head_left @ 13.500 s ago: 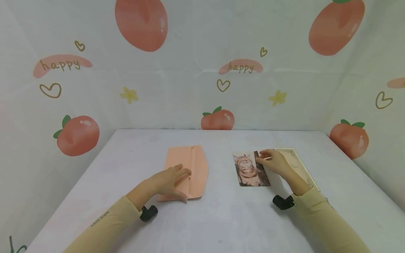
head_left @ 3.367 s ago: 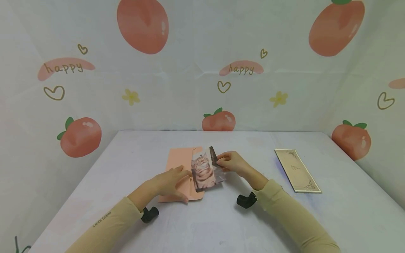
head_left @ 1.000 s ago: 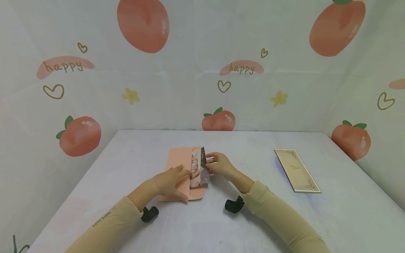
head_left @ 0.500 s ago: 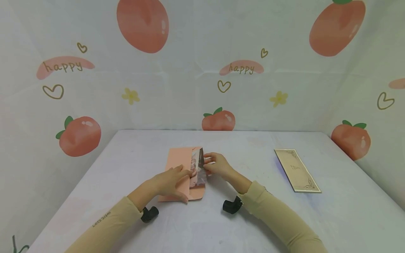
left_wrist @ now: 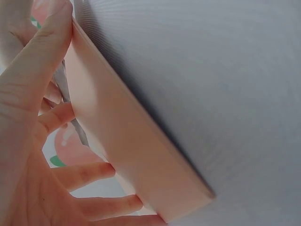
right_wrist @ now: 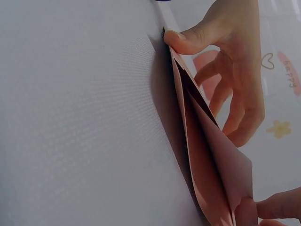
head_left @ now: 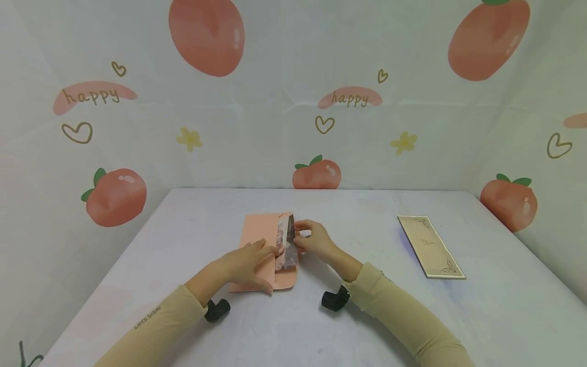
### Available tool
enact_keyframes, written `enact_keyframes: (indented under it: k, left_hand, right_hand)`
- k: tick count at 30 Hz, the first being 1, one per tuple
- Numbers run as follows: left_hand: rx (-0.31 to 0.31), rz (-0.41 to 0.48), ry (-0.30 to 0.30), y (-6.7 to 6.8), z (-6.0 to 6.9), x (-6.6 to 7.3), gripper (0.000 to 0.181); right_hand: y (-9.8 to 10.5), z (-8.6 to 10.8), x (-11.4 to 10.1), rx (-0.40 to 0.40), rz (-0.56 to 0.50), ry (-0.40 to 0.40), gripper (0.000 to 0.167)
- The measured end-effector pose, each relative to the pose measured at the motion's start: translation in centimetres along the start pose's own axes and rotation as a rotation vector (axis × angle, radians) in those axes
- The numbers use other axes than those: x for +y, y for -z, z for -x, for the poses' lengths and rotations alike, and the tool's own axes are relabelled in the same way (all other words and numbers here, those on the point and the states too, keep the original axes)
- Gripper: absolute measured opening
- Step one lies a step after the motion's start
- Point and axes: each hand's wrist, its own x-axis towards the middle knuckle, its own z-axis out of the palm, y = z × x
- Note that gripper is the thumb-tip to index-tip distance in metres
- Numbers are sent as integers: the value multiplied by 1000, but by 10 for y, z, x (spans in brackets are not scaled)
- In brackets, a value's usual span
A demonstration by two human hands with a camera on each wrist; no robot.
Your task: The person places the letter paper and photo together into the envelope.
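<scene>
A peach-coloured envelope (head_left: 256,228) lies on the table with its flap towards the right. My left hand (head_left: 245,262) holds it, with the thumb at the near edge and the fingers bent over the upper panel. In the left wrist view, several fingertips touch the envelope (left_wrist: 127,141). A cat photo (head_left: 290,255) is partly inside the opening, its left part hidden by the envelope's panel. My right hand (head_left: 318,240) pinches the photo's right edge between thumb and fingers. In the right wrist view, the envelope's mouth gapes, and the right hand's fingertips (right_wrist: 280,205) show at lower right.
A tan card with an ornamental border (head_left: 431,248) lies at the right of the white table (head_left: 367,326). A white cloth printed with peaches (head_left: 316,174) hangs behind the table. A black camera (head_left: 336,299) is fixed by each wrist.
The photo has gone from beside the tan card leftward into the envelope's opening, carried by my right hand. During the last second it slid slightly further left. My left hand stayed on the envelope.
</scene>
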Motion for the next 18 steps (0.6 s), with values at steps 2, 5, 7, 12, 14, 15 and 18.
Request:
enact_keyframes:
  k: [2, 5, 7, 12, 14, 15, 18]
  left_hand:
    - [2, 2, -8, 0, 0, 0, 83]
    - [10, -1, -17, -1, 0, -1, 81]
    - [16, 3, -18, -1, 0, -1, 79]
    - [28, 6, -28, -1, -1, -1, 74]
    - [31, 3, -36, -1, -1, -1, 75]
    - [31, 4, -38, 0, -1, -1, 75]
    - [27, 10, -35, 0, -1, 0, 77]
  right_hand:
    - [0, 1, 0, 6, 0, 11, 41]
    - [-1, 2, -1, 11, -4, 25, 41]
    - [-1, 2, -2, 12, -9, 36, 42]
    - [-2, 2, -1, 10, -8, 57, 42]
    - [-3, 1, -1, 10, -1, 62, 42]
    - [-4, 1, -1, 9, 1, 63, 42]
    - [-5, 1, -2, 8, 18, 67, 42]
